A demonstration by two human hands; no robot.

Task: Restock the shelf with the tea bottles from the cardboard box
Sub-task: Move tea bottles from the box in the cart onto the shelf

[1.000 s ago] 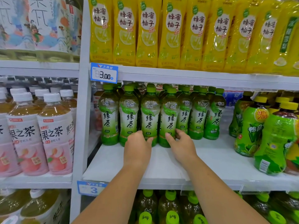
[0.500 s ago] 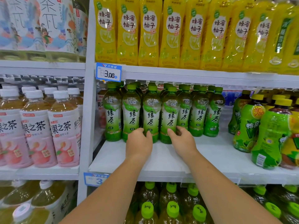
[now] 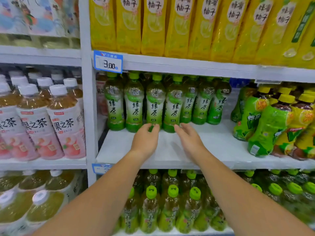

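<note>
Several green tea bottles (image 3: 154, 106) with green caps stand upright in rows at the back left of the white middle shelf (image 3: 213, 147). My left hand (image 3: 144, 138) hovers just in front of the third front bottle's base, fingers loosely curled and empty. My right hand (image 3: 188, 137) is open beside the fourth front bottle (image 3: 174, 108), fingers apart, holding nothing. The cardboard box is out of view.
Yellow honey-citron bottles (image 3: 153, 26) fill the shelf above. Bright green and yellow bottles (image 3: 265, 125) crowd the right end of the middle shelf. Pink-labelled fruit tea bottles (image 3: 63, 120) stand in the left bay. More green-capped bottles (image 3: 172, 205) sit below. A 3.00 price tag (image 3: 108, 63) hangs on the rail.
Both hands have let go of the front bottles' bases and drawn back slightly toward me. The view has shifted closer and a bit lower.
</note>
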